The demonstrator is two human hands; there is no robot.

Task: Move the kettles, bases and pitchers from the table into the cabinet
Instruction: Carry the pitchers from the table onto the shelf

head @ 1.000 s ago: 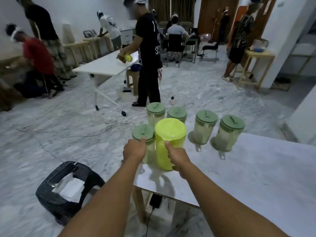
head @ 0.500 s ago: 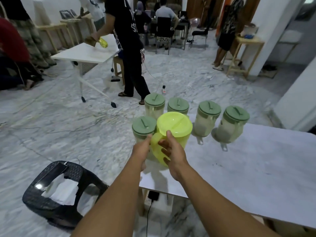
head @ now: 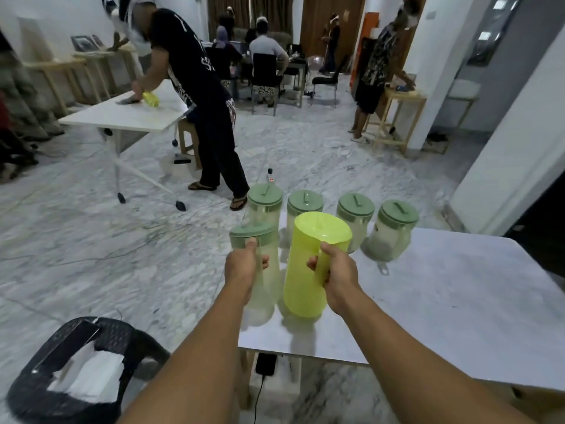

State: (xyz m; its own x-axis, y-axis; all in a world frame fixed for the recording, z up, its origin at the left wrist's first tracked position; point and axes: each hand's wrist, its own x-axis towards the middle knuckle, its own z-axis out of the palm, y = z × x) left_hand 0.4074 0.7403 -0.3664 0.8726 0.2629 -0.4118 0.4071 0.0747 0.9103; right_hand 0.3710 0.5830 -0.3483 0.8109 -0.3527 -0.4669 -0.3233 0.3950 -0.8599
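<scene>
The yellow-green pitcher [head: 308, 267] stands at the near left corner of the white table [head: 443, 304], its handle wrapped by the closed fingers of the right hand [head: 337, 272]. Just left of it, the left hand [head: 243, 264] is curled around the handle of a clear pitcher with a green lid [head: 260, 270]. Behind the yellow-green pitcher stand four more green-lidded pitchers [head: 356, 221] in a row, and a dark woven basket [head: 70, 371] sits on the floor to its lower left.
</scene>
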